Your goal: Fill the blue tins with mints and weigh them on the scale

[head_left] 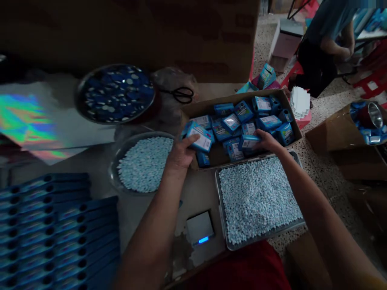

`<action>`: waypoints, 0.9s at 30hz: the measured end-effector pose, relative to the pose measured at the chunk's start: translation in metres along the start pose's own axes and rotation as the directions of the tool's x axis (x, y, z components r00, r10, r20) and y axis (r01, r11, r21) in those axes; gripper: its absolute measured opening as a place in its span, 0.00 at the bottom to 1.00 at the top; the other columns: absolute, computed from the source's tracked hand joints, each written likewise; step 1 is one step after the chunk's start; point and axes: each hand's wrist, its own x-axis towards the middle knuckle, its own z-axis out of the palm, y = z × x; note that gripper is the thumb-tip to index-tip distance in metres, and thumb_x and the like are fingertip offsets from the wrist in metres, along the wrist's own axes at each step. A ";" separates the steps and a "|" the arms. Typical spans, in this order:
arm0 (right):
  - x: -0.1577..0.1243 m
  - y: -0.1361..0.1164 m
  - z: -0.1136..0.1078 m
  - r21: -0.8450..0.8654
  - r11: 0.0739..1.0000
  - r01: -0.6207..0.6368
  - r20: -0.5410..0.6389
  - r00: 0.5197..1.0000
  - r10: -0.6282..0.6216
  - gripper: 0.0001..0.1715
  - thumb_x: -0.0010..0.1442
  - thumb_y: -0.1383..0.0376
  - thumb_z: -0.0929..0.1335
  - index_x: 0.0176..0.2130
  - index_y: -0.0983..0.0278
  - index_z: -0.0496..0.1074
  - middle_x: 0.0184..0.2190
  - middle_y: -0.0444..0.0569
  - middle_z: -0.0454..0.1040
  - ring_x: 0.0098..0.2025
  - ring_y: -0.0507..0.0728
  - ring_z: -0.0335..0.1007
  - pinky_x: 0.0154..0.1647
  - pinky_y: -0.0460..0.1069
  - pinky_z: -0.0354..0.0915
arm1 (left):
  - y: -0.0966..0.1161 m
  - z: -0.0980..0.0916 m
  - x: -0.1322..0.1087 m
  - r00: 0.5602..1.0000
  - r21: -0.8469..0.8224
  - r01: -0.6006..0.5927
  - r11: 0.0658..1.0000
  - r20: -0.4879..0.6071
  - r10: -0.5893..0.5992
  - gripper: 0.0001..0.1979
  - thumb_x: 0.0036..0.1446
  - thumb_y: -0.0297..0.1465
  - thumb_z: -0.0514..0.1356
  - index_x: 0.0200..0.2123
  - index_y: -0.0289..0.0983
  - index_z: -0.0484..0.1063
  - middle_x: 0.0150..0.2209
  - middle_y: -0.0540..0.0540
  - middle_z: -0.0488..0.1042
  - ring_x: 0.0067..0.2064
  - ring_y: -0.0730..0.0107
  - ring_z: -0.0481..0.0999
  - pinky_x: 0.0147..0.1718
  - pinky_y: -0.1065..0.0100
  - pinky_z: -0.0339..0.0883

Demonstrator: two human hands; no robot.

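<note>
My left hand is closed on a small blue carton with a white label, its thumb on top, over the near left corner of a shallow cardboard box. My right hand grips another blue carton near the box's front edge. Several similar cartons lie jumbled inside. Below my right hand is a metal tray heaped with pale blue and white pellets. A round bowl of the same kind of pellets stands left of my left forearm.
A small scale with a lit display sits at the table's front. Flat blue cartons are stacked at left. Behind are a bowl of blue-and-silver pieces and black scissors. Another person is at the upper right.
</note>
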 end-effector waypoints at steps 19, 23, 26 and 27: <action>-0.159 -0.086 0.028 -0.254 0.891 0.377 0.399 0.880 -0.259 0.42 0.52 0.69 0.80 0.64 0.50 0.79 0.45 0.47 0.79 0.44 0.60 0.76 0.50 0.56 0.75 | -0.038 0.017 -0.135 0.985 0.163 0.139 0.977 0.074 -0.153 0.35 0.52 0.48 0.79 0.60 0.42 0.81 0.58 0.41 0.84 0.57 0.51 0.85 0.56 0.56 0.80; -0.163 -0.071 0.023 -0.233 0.940 0.250 0.345 0.925 -0.160 0.52 0.51 0.64 0.84 0.70 0.56 0.72 0.47 0.48 0.82 0.47 0.60 0.79 0.53 0.56 0.76 | -0.045 0.028 -0.142 0.960 0.201 0.223 0.954 0.124 -0.250 0.41 0.48 0.54 0.79 0.60 0.38 0.80 0.57 0.39 0.84 0.59 0.48 0.83 0.62 0.52 0.75; -0.174 -0.067 0.018 -0.164 0.966 0.202 0.359 0.924 -0.132 0.38 0.52 0.63 0.85 0.60 0.58 0.80 0.51 0.50 0.85 0.52 0.61 0.81 0.57 0.56 0.75 | -0.045 0.033 -0.147 0.943 0.246 0.180 0.952 0.231 -0.238 0.47 0.46 0.59 0.78 0.61 0.37 0.80 0.59 0.36 0.83 0.63 0.43 0.80 0.67 0.50 0.70; -0.176 -0.068 0.016 -0.141 0.969 0.202 0.391 0.910 -0.133 0.34 0.52 0.63 0.85 0.57 0.58 0.82 0.52 0.50 0.85 0.52 0.62 0.82 0.58 0.56 0.75 | -0.045 0.033 -0.148 0.926 0.257 0.165 0.952 0.291 -0.240 0.48 0.45 0.62 0.77 0.60 0.36 0.80 0.60 0.36 0.83 0.63 0.42 0.79 0.67 0.49 0.69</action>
